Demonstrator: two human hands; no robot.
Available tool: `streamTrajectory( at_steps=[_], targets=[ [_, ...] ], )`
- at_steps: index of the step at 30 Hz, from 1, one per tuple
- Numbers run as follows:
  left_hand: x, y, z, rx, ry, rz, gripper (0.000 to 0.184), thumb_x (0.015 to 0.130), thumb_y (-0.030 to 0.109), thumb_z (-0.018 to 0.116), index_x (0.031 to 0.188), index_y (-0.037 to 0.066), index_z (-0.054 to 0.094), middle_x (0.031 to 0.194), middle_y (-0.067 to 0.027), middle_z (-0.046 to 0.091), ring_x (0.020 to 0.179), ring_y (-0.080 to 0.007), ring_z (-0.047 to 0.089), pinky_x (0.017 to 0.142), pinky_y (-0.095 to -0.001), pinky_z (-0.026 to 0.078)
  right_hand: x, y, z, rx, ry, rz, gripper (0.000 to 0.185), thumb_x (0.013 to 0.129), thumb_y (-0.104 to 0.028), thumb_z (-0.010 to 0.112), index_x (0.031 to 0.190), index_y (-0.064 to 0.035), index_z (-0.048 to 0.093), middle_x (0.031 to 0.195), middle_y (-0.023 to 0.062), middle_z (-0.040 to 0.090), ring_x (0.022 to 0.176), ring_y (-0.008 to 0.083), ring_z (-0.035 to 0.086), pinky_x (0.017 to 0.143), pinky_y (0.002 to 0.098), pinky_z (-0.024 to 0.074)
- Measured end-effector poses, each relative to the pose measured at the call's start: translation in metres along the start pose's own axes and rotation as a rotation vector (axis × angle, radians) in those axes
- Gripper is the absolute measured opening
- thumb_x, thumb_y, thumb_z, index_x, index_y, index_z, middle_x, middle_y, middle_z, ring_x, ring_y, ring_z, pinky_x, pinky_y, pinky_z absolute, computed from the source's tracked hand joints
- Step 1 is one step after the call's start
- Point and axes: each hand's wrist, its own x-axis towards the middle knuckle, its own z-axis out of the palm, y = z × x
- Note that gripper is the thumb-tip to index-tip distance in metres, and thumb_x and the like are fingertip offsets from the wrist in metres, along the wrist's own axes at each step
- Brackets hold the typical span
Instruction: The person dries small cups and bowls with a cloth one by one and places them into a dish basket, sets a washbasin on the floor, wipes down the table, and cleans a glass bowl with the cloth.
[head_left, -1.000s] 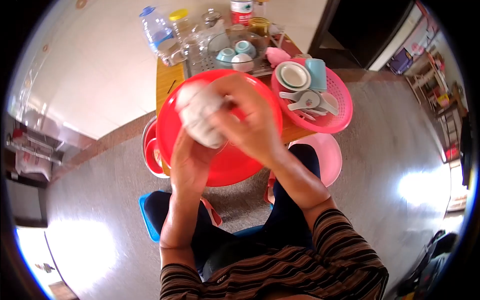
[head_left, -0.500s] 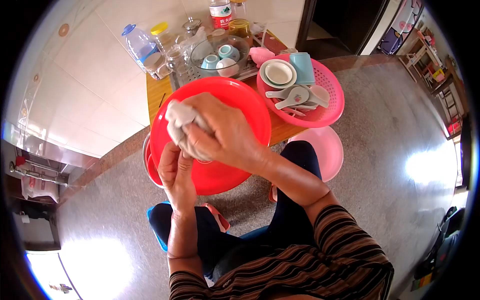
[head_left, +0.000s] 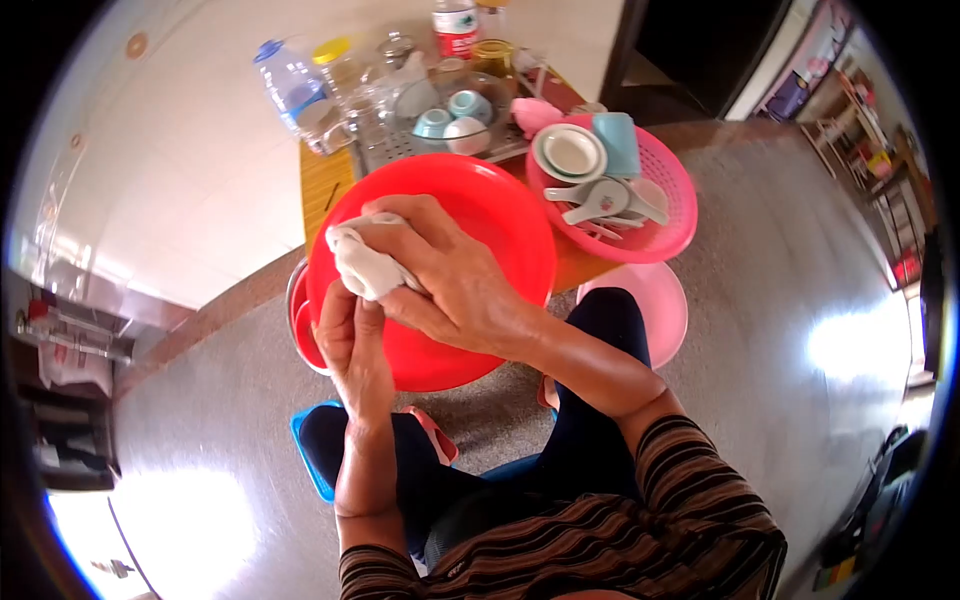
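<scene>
Over the red basin [head_left: 480,340] my right hand [head_left: 440,270] is closed round a bunched white cloth [head_left: 368,268]. Just below the cloth, my left hand [head_left: 355,345] has its thumb and fingers pinched together; what they hold, if anything, is hidden. The basin rests at the near edge of the wooden table [head_left: 325,190]. To its right, a pink strainer basket [head_left: 680,200] holds white bowls [head_left: 572,153], white spoons [head_left: 605,200] and a light blue dish [head_left: 616,143].
Behind the basin, a glass bowl [head_left: 405,100] with small cups stands on a metal tray, beside jars and a plastic bottle [head_left: 290,85]. A pink piggy-like object [head_left: 537,115] sits by the basket. A pink tub [head_left: 665,310] is on the floor.
From cupping the cloth from below, my left hand has moved down to a pinch under it. My right hand has stayed on the cloth, and its fingers have shifted. The view has also shifted.
</scene>
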Motion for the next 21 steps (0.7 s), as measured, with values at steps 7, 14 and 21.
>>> streamTrajectory(
  at_steps=[7, 14, 21],
  targets=[
    [-0.003, -0.007, -0.004, 0.024, -0.097, -0.011, 0.024, 0.092, 0.018, 0.052, 0.106, -0.001, 0.055, 0.098, -0.0068, 0.059, 0.092, -0.0119, 0.055, 0.078, -0.0279, 0.046, -0.003, 0.014, -0.015, 0.402, 0.06, 0.304, 0.033, 0.085, -0.019, 0.055, 0.112, -0.0011, 0.049, 0.095, 0.016, 0.056, 0.083, 0.0294, 0.059, 0.072, 0.0353, 0.0476],
    [0.016, 0.008, 0.024, 0.161, -0.169, 0.011, 0.022, 0.091, 0.017, 0.053, 0.1, -0.002, 0.06, 0.09, -0.007, 0.061, 0.082, -0.0135, 0.057, 0.073, -0.0279, 0.047, 0.001, 0.059, -0.081, 0.424, 0.534, 0.333, 0.027, 0.087, -0.02, 0.056, 0.107, -0.0017, 0.052, 0.088, 0.0148, 0.061, 0.076, 0.0259, 0.061, 0.067, 0.0325, 0.0475],
    [0.059, 0.01, 0.137, 0.589, -0.695, 0.08, 0.018, 0.086, 0.016, 0.059, 0.095, 0.001, 0.063, 0.084, -0.0055, 0.063, 0.071, -0.0097, 0.056, 0.064, -0.0243, 0.045, -0.041, 0.039, -0.2, 0.544, 1.284, 0.058, 0.028, 0.091, -0.028, 0.05, 0.106, -0.0047, 0.052, 0.086, 0.0112, 0.063, 0.068, 0.0179, 0.06, 0.061, 0.0295, 0.0505]
  ],
)
